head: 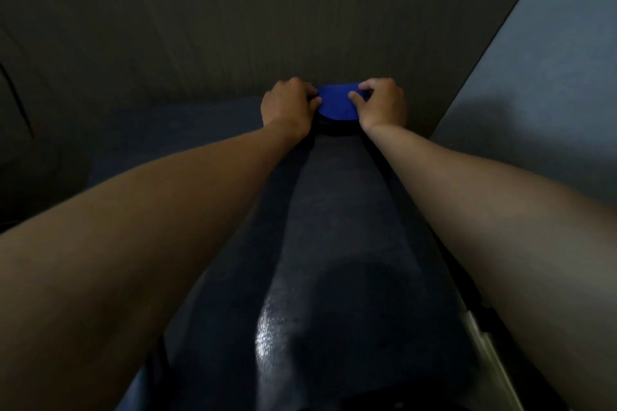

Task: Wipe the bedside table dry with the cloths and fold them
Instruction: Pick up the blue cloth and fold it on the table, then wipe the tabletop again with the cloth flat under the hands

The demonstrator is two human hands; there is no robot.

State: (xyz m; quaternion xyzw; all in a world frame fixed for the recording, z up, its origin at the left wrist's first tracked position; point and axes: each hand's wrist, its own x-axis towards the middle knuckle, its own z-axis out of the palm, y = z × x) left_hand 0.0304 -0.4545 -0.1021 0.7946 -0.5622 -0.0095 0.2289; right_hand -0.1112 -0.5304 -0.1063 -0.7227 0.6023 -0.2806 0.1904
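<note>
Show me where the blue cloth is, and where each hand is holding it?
blue cloth [337, 103]: head view, middle of its visible blue face.
left hand [287, 105]: head view, back of the hand, gripping the cloth's left edge.
right hand [382, 103]: head view, back of the hand, pinching the right edge.

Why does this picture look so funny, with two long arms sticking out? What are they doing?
The camera sits on a person's head and looks down, so the arms seem very long. There is no machine here, just two bare hands. The left hand and the right hand both pinch a blue cloth at the far end of a dark table top, close to the wall. Nearer to us, a shiny patch glints on the table; it may be wet.
</note>
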